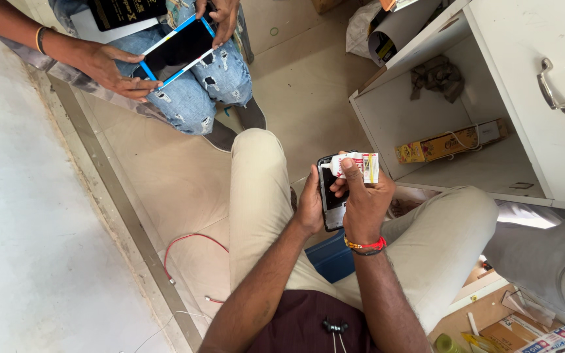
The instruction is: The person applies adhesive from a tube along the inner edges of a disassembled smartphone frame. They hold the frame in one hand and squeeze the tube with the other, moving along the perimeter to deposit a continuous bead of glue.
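My left hand [310, 208] grips an opened phone [332, 196] by its left edge, its dark inner parts facing up. My right hand [364, 199] pinches a small white and red glue tube [354, 165], whose white nozzle points left over the phone's top end. Both hands hover between my knees, which are in beige trousers.
Another person sits at the top left in torn jeans and holds a blue-edged phone [179, 50] with both hands. An open white cabinet [524, 78] on the right holds a yellow box [449, 142] and a rag. A red wire [184, 252] lies on the floor. Boxes sit at the bottom right.
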